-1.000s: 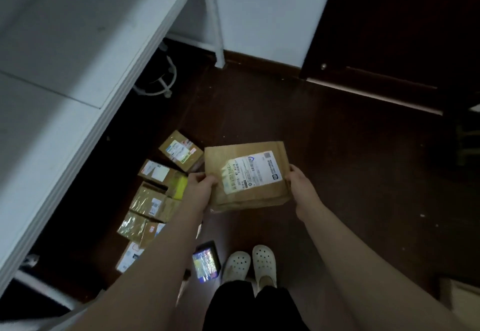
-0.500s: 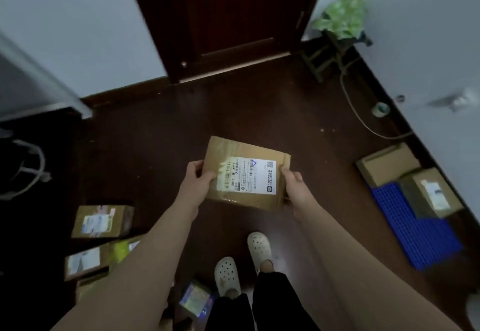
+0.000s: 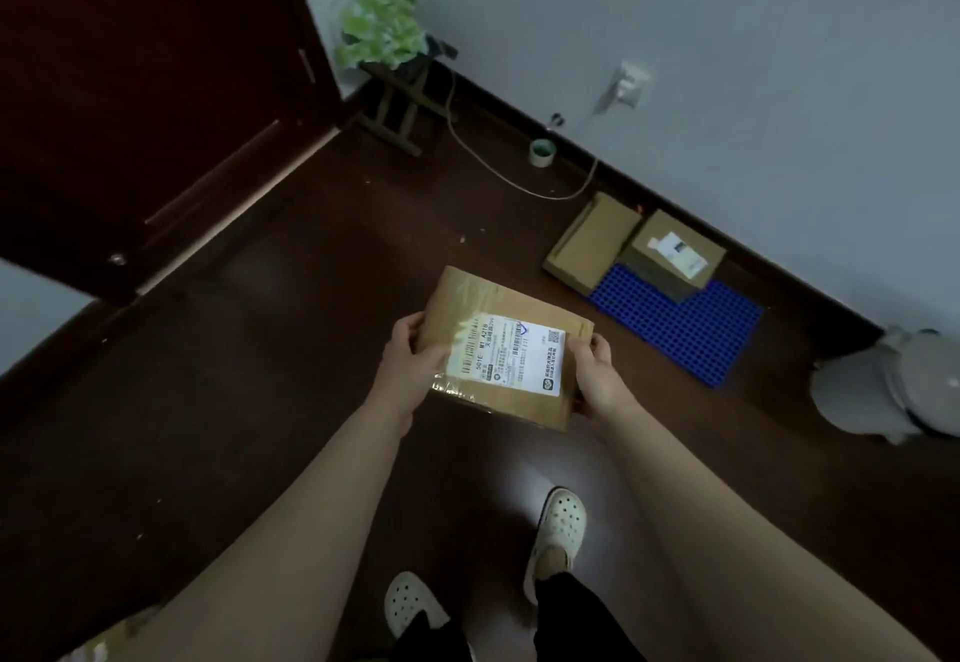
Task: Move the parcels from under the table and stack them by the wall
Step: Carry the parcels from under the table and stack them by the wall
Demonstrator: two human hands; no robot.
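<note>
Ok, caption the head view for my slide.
Left hand and right hand hold a labelled parcel; flat box and taller box sit at the blue mat by the wall.

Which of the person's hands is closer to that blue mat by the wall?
Right. The right hand grips the parcel on the side facing the blue mat; the left hand grips its opposite side, farther away.

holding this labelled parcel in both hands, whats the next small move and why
Probably carry the parcel toward the blue mat by the wall: the left hand and right hand grip it midair, and a flat box and a labelled box already sit there.
</note>
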